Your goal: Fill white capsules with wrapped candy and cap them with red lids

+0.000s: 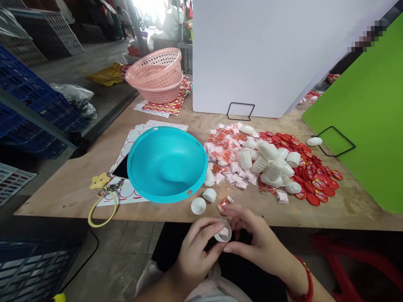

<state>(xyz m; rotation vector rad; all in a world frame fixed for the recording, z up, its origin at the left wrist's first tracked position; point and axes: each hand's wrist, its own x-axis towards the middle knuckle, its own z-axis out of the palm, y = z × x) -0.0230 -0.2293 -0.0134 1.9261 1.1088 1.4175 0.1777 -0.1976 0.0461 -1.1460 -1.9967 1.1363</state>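
Note:
My left hand (198, 247) is closed around a small white plastic cup (227, 226), its mouth tilted toward me just off the table's front edge. A pale packet (223, 233) shows inside the cup. Beside it, my right hand (252, 235) is open, fingers bent and apart, with the thumb near the cup's lower rim. Its index fingertip is close to an orange-red sachet (225, 204) on the table; whether they touch I cannot tell. Two more white cups, one facing up (198, 206) and one on its side (209, 195), are nearby.
A turquoise basin (166, 163) stands left of centre on printed sheets. Right of it lie heaped sachets (225, 147), stacked white cups (272, 163) and red discs (315, 180). Pink baskets (159, 77), a white board (245, 54) and a green board (371, 126) stand behind.

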